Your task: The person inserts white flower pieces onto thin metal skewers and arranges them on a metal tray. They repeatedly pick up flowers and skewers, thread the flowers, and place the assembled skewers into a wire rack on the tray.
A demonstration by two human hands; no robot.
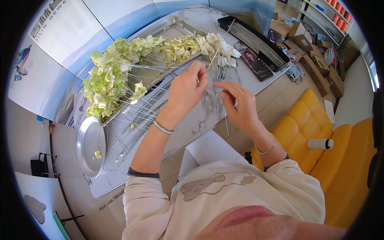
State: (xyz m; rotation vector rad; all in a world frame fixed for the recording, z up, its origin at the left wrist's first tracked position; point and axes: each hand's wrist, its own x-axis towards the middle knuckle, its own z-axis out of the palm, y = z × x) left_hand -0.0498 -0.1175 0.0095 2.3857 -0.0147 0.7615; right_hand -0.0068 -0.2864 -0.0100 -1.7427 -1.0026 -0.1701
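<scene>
My left hand (187,88) is raised over the table, fingertips pinched together; whether they hold anything is hidden. A thin, pale skewer (220,45) slants down to beside those fingertips. My right hand (240,105) is at the table's near edge, thumb and index finger apart, beside metal skewers (219,96) bearing pale white vegetable pieces (217,45). A bright bit shows among its curled fingers. Left of my hands, leafy green pieces (111,75) on many metal skewers heap along a metal tray (180,24). Loose shredded leaves (180,49) lie in the tray. One leaf piece (139,93) sits apart on the skewers.
A black box of metal skewers (255,39) and a phone (255,64) lie at the marble-patterned table's (192,126) right end. A round metal plate (90,150) with leaf scraps is at the left. A yellow seat (303,120) with a white bottle (319,144) stands right; cardboard boxes (315,66) lie beyond.
</scene>
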